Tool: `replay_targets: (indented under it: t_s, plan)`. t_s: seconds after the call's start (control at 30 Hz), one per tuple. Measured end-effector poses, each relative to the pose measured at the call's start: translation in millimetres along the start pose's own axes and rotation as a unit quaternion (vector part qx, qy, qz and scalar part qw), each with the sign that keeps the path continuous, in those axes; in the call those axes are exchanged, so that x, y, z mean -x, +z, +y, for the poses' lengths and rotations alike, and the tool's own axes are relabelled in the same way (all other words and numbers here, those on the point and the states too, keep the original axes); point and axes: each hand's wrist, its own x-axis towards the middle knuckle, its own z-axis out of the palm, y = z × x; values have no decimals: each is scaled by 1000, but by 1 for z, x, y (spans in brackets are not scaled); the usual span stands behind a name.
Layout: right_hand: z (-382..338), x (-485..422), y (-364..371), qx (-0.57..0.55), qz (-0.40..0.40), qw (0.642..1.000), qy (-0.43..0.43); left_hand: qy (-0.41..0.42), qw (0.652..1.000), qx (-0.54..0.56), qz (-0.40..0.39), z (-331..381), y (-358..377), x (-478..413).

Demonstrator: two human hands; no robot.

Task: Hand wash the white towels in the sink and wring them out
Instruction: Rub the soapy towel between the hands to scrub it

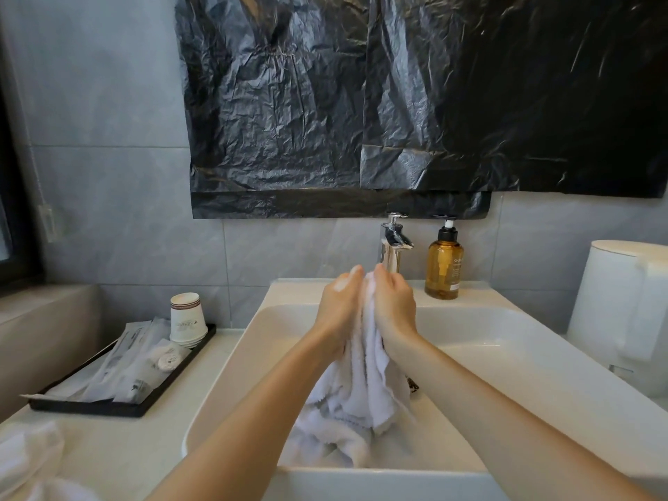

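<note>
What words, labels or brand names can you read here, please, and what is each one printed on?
"SHA": on the amber pump bottle; the rest of the word and the smaller lines are unreadable.
Paper cups: a printed mark, too small to read.
Packets in the black tray: dark print, too blurred to read.

Terry-cloth towel, glossy sink
</note>
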Motion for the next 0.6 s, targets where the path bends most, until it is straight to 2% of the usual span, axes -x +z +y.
replay_targets:
  t_s: [0.07, 0.13, 0.3, 0.43, 0.5, 0.6]
  plan:
    - [4, 17, 3, 23, -34, 997, -63, -15, 999, 8, 28, 2, -4, -5]
    - [6, 24, 8, 36, -68, 994, -83, -28, 998, 4, 55, 2, -10, -5]
    - [1, -2, 4, 43, -3, 999, -13, -39, 999, 0, 7, -1, -1, 2]
    - [7, 22, 5, 63, -79, 991, -84, -24, 998, 5, 64, -3, -8, -4]
    - [2, 7, 5, 78, -80, 992, -64, -33, 998, 12, 60, -1, -9, -3]
    - [-5, -3, 3, 77, -39, 996, -16, -39, 998, -6, 46, 0, -2, 0]
